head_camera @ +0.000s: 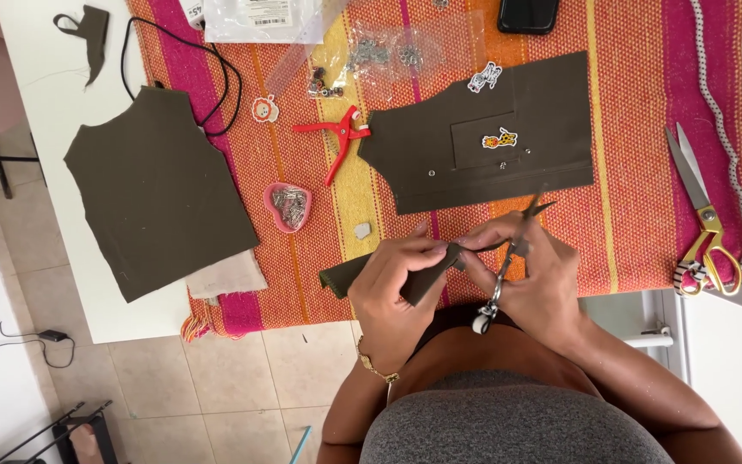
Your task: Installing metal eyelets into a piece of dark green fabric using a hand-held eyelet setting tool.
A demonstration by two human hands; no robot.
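Observation:
My left hand (397, 288) pinches a narrow strip of dark olive fabric (349, 273) near the table's front edge. My right hand (530, 275) grips small scissors (513, 249), their blades pointing up past the strip's end where both hands meet. Just behind the hands lies a large olive fabric panel (551, 103) with a pocket and a small orange animal patch (500, 139). Another olive cut piece (156, 193) lies at the left, half on the white table.
Red snap pliers (337, 137), a pink heart-shaped dish of pins (288, 207), bags of metal snaps (380, 56), gold-handled shears (702, 215), a dotted cord (719, 112), a phone (527, 14) and a black cable (225, 77) lie on the striped orange-pink cloth (629, 223). Tiled floor lies below.

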